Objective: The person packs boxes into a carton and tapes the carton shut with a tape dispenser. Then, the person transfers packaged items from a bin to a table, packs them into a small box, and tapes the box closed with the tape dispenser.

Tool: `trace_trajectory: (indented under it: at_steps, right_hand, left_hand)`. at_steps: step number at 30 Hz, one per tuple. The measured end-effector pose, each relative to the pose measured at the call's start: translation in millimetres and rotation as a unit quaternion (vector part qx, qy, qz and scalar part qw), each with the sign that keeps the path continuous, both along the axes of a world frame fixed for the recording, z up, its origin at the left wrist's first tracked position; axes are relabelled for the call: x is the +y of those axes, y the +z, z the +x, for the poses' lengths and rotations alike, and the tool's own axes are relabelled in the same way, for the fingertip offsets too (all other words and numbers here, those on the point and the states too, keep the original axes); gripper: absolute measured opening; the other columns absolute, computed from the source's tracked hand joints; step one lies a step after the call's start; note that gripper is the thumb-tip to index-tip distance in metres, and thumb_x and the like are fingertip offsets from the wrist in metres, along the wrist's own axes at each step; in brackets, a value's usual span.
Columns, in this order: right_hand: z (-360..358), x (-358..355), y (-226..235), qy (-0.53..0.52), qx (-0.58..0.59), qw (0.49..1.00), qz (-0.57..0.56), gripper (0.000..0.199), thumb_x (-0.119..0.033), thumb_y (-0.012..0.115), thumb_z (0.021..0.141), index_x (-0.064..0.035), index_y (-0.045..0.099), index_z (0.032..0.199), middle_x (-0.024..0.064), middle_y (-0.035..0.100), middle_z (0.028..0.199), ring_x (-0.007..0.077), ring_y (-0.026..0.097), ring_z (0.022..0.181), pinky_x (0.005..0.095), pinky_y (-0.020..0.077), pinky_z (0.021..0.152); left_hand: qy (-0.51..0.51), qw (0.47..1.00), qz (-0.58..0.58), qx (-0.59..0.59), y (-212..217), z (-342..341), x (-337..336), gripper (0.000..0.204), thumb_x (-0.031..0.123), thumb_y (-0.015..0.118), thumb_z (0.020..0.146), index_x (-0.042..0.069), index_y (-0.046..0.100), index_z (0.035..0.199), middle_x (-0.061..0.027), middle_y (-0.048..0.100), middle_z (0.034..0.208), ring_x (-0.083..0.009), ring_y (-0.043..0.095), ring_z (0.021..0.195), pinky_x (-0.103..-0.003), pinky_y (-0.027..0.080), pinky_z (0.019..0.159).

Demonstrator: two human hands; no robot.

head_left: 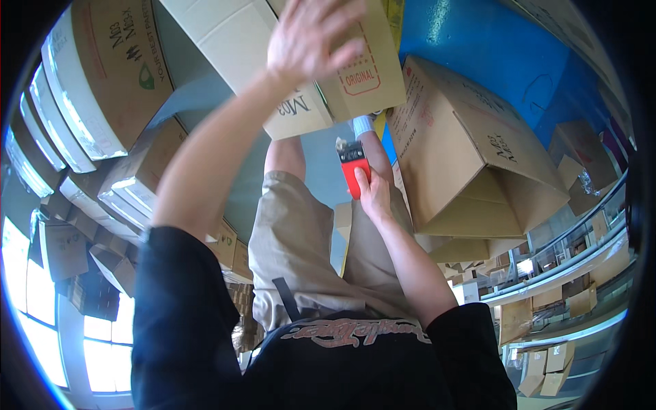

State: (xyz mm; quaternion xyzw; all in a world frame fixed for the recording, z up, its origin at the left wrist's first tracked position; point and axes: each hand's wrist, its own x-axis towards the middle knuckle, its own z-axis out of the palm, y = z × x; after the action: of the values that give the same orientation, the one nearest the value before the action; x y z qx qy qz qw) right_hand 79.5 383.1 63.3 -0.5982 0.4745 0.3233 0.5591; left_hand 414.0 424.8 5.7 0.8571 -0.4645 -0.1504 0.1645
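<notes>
Clasped a red hand tool [351,179] with a black head in the right hand [375,197], near the lower edge of a cardboard carton [372,102]. Spread the blurred left hand [311,42], open, over this carton; could not tell whether touching. Included an open-ended carton [454,137] at right, beside a blue surface [471,37], and stacked cartons [113,75] at left.

The left hand [314,44] is blurred, its contact with the box [236,41] unclear, that box is cut off by the top edge, and the right hand [375,196] hides part of the red tool [352,172].
</notes>
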Motion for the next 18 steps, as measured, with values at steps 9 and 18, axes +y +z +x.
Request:
trace_trajectory:
  at_steps: [9, 18]
  right_hand:
    - [10, 10, 67, -0.025, -0.028, 0.999, 0.023, 0.053, -0.039, 0.047, 0.1, 0.0, 0.05, 0.135, 0.0138, 0.07, 0.072, 0.0272, 0.072, 0.066, 0.0383, 0.0561, 0.064]
    - [8, 13, 25, 0.009, -0.017, 0.999, 0.029, 0.056, -0.039, 0.048, 0.099, 0.002, 0.045, 0.137, 0.017, 0.069, 0.074, 0.0361, 0.068, 0.074, 0.0439, 0.0532, 0.071]
  left_hand:
    - [-0.11, 0.992, 0.03, 0.047, 11, 6, 18, 0.067, 0.061, 0.046, 0.09, 0.018, 0.051, 0.14, -0.0165, 0.03, 0.156, -0.0354, 0.023, 0.146, -0.05, 0.016, 0.119]
    - [-0.094, 0.995, 0.017, 0.004, 6, -10, 14, 0.059, 0.055, 0.048, 0.091, 0.027, 0.046, 0.142, -0.0081, 0.032, 0.155, -0.0283, 0.027, 0.144, -0.045, 0.02, 0.119]
